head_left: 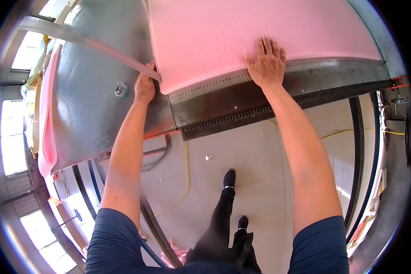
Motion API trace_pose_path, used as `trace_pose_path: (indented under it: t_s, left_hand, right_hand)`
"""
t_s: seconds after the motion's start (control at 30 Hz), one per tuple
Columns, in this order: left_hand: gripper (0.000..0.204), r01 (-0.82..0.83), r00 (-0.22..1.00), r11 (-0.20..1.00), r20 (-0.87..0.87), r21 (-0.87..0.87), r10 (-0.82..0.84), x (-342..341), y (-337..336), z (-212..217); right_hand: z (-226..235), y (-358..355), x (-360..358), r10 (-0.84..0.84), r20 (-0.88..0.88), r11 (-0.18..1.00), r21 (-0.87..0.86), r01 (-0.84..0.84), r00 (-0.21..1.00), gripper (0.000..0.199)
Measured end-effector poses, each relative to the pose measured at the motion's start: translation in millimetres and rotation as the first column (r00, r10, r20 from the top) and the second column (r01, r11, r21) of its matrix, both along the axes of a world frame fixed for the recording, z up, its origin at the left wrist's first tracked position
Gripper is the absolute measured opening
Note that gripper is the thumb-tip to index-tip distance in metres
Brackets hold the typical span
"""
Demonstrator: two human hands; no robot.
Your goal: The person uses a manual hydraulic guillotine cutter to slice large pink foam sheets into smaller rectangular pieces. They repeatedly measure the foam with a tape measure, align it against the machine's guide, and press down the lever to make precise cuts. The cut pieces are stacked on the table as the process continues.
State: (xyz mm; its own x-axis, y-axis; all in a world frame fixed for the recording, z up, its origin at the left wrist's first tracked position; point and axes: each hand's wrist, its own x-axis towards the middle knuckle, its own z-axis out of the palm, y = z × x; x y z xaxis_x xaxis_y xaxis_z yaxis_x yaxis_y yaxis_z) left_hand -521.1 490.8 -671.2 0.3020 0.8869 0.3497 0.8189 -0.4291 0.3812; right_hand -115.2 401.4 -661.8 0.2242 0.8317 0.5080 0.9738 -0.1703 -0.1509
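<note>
A thick pink foam sheet (260,36) lies on the metal table, its near edge along a steel ruler strip (214,83). My right hand (268,64) rests flat on the sheet near that edge, fingers spread. My left hand (145,86) is beside the sheet's near left corner, its fingers stretched out toward the sheet's side and partly hidden by a long narrow bar (96,45). This bar runs from the upper left and ends at the corner. A small round blue-and-white object (121,89) stands left of my left hand.
The grey metal tabletop (91,118) extends to the left, where a folded pink foam piece (48,123) hangs at its edge. A dark toothed rail (233,118) lines the table's front. Yellow cable (187,169) and pink scraps (176,252) lie on the floor.
</note>
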Motion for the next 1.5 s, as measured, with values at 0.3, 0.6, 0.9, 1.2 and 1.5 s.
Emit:
trace_pose_path:
  t_s: [0.3, 0.6, 0.9, 1.2, 1.5]
  left_hand:
    - [0.049, 0.034, 0.99, 0.999, -0.14, 0.015, -0.032, 0.4, 1.6, 1.5]
    - [0.035, 0.114, 0.863, 0.908, 0.493, -0.403, 0.11, 15.7, 12.5, 28.9]
    - [0.03, -0.438, 0.836, 0.849, 0.215, -0.294, 0.505, -12.5, 32.2, 57.7]
    - [0.04, -0.615, 0.252, 0.69, 0.734, -0.381, 0.63, -66.8, -172.1, 82.1]
    - [0.053, -0.883, 0.47, 0.47, -0.018, 0.004, 0.883, -98.7, -224.3, -2.6]
  right_hand:
    - [2.2, -3.8, 1.2, -0.025, -0.016, 0.998, -0.052, 0.024, 1.0, 0.065]
    - [-0.4, -6.3, 5.3, -0.025, -0.028, 0.999, -0.042, 0.024, 0.999, 0.065]
    - [8.2, -4.0, -4.4, -0.007, -0.027, 0.998, -0.055, 0.006, 1.0, 0.066]
    - [2.9, -6.8, 6.3, -0.035, -0.024, 0.999, -0.038, 0.034, 0.999, 0.067]
    - [0.5, -5.5, -0.1, 0.001, 0.014, 0.999, 0.041, -0.001, 1.0, 0.064]
